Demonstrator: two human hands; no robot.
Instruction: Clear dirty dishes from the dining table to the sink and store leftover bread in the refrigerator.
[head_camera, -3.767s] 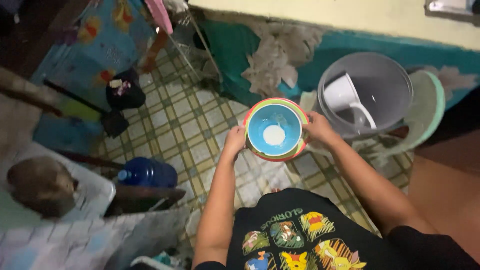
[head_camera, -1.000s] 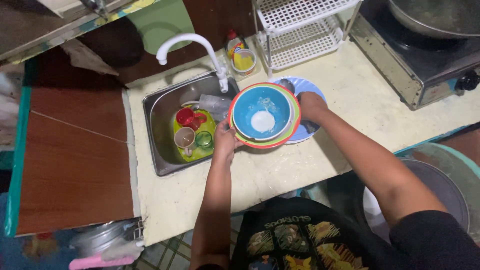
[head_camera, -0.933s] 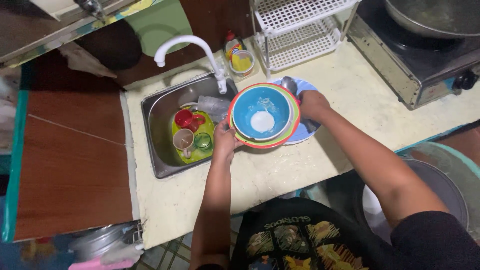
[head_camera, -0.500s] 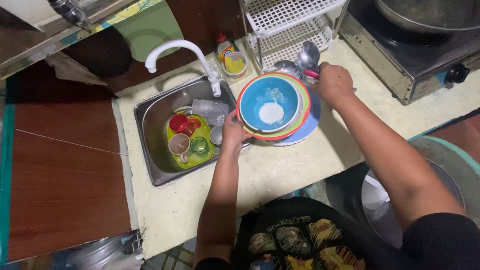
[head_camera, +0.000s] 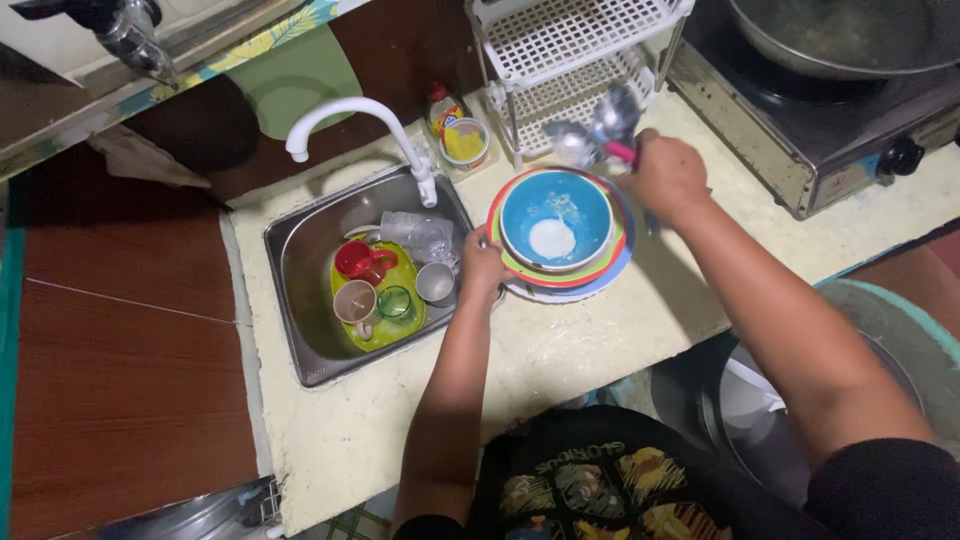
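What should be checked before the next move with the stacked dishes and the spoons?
1. Left hand on the rim of the stack of round plastic plates and blue bowl: ok.
2. Stack down on the pale speckled countertop: cannot tell, its underside is hidden.
3. Right hand gripping the bunch of metal spoons: ok.
4. Blue bowl free of residue: not ok, a white patch sits in the bottom.
5. Room in the steel sink: not ok, cups and a green plate fill it.

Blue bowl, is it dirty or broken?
Not broken that I can see. The blue bowl has white residue pooled at its bottom and specks on its wall. It sits level on stacked plates, steadied by the left hand.
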